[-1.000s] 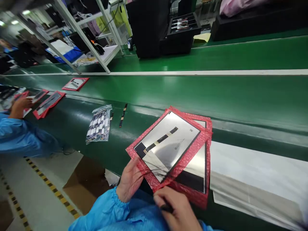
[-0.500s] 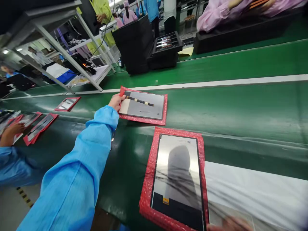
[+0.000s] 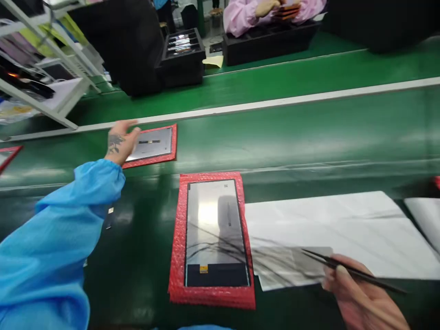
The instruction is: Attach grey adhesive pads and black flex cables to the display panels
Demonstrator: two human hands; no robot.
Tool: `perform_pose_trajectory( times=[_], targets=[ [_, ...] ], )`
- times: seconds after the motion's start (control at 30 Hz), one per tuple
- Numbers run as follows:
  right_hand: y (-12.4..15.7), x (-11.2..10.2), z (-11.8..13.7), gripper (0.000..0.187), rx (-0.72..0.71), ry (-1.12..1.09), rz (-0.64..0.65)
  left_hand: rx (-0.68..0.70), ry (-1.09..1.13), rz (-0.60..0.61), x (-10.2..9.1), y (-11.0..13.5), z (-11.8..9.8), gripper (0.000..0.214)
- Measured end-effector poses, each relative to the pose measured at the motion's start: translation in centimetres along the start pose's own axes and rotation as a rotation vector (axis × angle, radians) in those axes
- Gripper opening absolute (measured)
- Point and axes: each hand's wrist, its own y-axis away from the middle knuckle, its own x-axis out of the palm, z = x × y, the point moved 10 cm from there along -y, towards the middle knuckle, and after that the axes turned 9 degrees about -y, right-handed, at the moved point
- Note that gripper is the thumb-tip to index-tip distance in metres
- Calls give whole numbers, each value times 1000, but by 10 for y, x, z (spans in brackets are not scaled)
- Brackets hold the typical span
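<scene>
Where the blue sleeve (image 3: 51, 238) stretches out over the green belt (image 3: 309, 137), the left hand (image 3: 120, 141) is spread flat and wide, holding nothing. Its fingertips overlap the left edge of the far panel (image 3: 153, 144), which lies face-up on the belt just short of the white stripe; whether they press on it I cannot tell. A white rack (image 3: 37, 103) stands beyond the hand, and black trays (image 3: 182, 50) sit farther back.

At the middle, nearer the body, the near panel (image 3: 215, 229) lies lengthwise on red wrap (image 3: 179, 247), well apart from the far one. White paper (image 3: 326, 220) lies just beside its right edge, with a greyish film (image 3: 288, 268) over the paper's near corner.

At lower right, the right hand (image 3: 364, 300) is closed around black tweezers (image 3: 347, 269), whose tips point left over the film. Pink sleeves (image 3: 240, 16) show across the belt.
</scene>
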Motion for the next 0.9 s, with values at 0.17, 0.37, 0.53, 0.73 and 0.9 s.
perform_pose_trajectory(
  times=[0.17, 0.37, 0.53, 0.73, 0.9],
  targets=[
    [5, -23, 8, 8, 62, -294, -109, 600, 272, 524, 111, 165, -165, 18],
    [13, -16, 4, 33, -184, -356, -200, 1265, 80, 998, 169, 327, -270, 73],
    [10, -4, 0, 34, -273, -310, -193, 1256, -118, 1069, 194, 324, -262, 88],
    [4, -1, 6, 30, -331, -245, -161, 1235, -68, 1020, 197, 324, -258, 83],
    [2, -1, 5, 24, -366, -179, -127, 1229, -32, 1006, 199, 324, -257, 83]
  ],
)
